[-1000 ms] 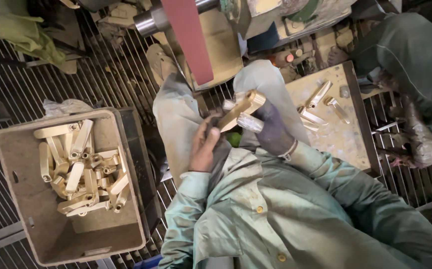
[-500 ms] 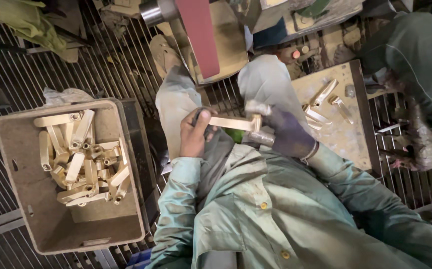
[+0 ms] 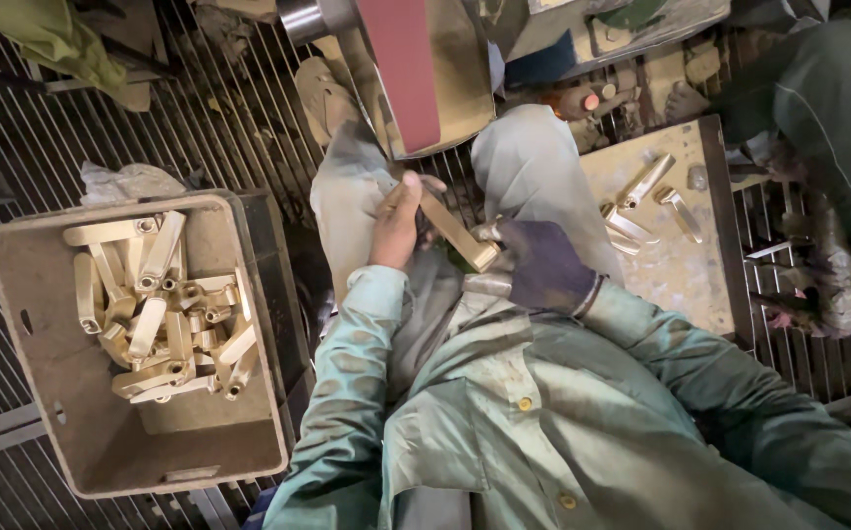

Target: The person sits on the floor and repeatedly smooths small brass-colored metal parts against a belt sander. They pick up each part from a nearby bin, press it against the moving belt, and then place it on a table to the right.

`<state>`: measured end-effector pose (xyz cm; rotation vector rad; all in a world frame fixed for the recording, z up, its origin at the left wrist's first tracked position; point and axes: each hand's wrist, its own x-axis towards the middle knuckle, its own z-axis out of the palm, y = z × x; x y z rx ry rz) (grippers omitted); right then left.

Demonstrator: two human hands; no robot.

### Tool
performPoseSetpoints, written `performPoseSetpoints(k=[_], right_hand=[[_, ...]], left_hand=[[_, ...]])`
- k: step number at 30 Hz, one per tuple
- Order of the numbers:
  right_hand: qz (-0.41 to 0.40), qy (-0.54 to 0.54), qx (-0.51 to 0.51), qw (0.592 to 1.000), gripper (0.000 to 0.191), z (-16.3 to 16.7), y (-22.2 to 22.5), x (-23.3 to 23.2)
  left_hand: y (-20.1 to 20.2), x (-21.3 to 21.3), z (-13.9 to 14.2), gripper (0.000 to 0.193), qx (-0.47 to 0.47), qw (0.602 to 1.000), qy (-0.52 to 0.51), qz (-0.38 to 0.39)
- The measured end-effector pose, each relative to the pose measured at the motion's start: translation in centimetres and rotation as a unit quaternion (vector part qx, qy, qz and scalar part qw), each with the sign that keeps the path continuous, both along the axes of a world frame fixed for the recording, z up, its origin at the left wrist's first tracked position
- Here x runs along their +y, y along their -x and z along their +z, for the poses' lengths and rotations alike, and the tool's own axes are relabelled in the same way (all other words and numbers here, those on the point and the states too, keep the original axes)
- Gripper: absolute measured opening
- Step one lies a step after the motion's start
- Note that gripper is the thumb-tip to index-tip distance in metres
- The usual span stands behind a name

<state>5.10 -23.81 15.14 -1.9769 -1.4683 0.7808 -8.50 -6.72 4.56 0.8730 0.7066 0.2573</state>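
Observation:
Both hands grip one brass bar (image 3: 457, 232) over my lap. My left hand (image 3: 398, 220), bare, pinches its upper end close to the red sanding belt (image 3: 401, 69). My right hand (image 3: 540, 267), in a dark purple glove, holds the lower end. The bar slants from upper left down to lower right. I wear a pale green work coat and grey trousers.
A tan plastic crate (image 3: 102, 432) on my left holds several brass pieces (image 3: 156, 309). A worn board (image 3: 686, 265) on my right carries several more brass pieces (image 3: 641, 201). Metal grating covers the floor. Another person in dark green (image 3: 833, 108) sits at the far right.
The bar has swung from lying level between my hands to a slant, with its upper end brought nearer the belt. My view has shifted slightly.

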Motion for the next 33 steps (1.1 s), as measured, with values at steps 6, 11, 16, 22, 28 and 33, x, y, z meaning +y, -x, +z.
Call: performPoseSetpoints(k=[6, 11, 16, 22, 28, 33], right_hand=[[-0.061, -0.018, -0.014, 0.998, 0.06, -1.2, 0.2, 2.2], [-0.105, 0.054, 0.051, 0.992, 0.055, -1.8, -0.2, 4.6], [-0.105, -0.039, 0.013, 0.994, 0.047, -2.7, -0.4, 6.3], [-0.127, -0.036, 0.031, 0.991, 0.049, -3.8, -0.9, 7.6], [-0.125, -0.028, 0.03, 0.991, 0.048, -4.9, -1.5, 9.2], [-0.166, 0.013, 0.055, 0.985, 0.049, -5.1, -1.3, 10.3]], left_hand=[[-1.7, 0.0, -1.7, 0.045, 0.002, 0.981, 0.181, 0.068], [-2.3, 0.5, -4.0, 0.034, 0.059, 0.979, 0.173, 0.09], [-3.1, 0.0, -11.2, 0.034, 0.041, 0.981, 0.12, 0.147], [-3.7, -0.4, -17.8, 0.034, 0.198, 0.854, -0.479, 0.049], [-4.5, 0.0, -14.9, 0.034, 0.1, 0.975, -0.121, 0.16], [-5.7, 0.8, -11.9, 0.032, 0.05, 0.976, -0.102, 0.186]])
